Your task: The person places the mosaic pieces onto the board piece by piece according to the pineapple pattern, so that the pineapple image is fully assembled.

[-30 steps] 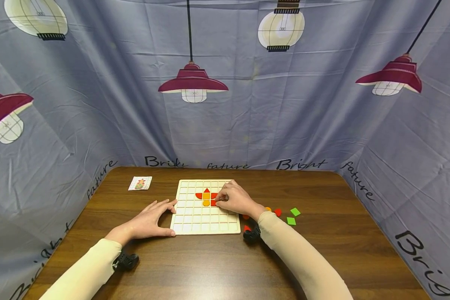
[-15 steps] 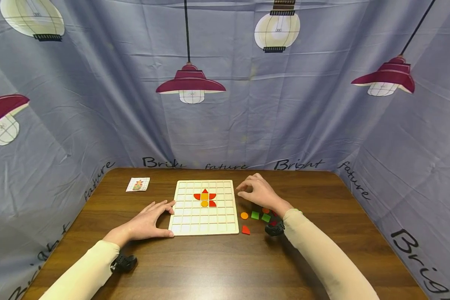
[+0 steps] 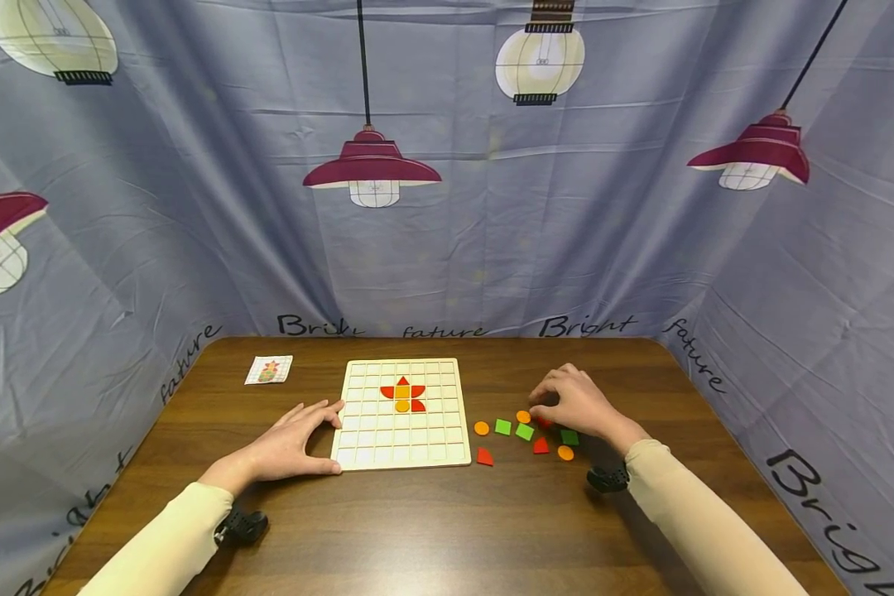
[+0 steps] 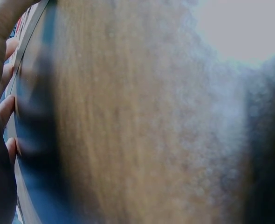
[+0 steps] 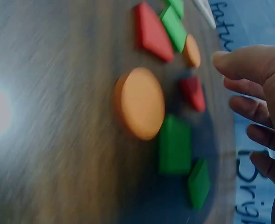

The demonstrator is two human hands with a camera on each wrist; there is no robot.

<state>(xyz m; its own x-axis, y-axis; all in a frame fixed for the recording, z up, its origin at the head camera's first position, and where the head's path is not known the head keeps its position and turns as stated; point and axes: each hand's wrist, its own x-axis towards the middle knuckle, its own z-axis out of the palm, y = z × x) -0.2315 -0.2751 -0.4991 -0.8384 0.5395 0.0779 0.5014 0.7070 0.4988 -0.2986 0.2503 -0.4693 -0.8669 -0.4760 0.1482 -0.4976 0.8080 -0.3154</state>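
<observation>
1. The left hand [image 3: 286,447] lies on the worktop [image 3: 432,530] with its fingers straight and spread, thumb and fingertips touching the left edge of the wooden grid board [image 3: 401,411]; it holds nothing.
2. The board sits left of centre on the worktop. A small figure [image 3: 403,391] is laid near its far middle: red pieces around an orange square, with an orange circle below. The other cells are bare, so by this count only a small part of the picture looks built.
3. The right hand [image 3: 575,404] hovers over the loose pieces [image 3: 525,432] to the right of the board, fingers curled downward above a red piece [image 3: 542,422]. Whether it already pinches that piece cannot be told; the right wrist view shows the fingers [image 5: 249,63] just above the pieces, not clearly closed on any.
4. Orange circles, green squares and red shapes lie loose there, apart from the board, not yet placed.
5. A small pattern card [image 3: 269,369] lies at the far left of the worktop.
</observation>
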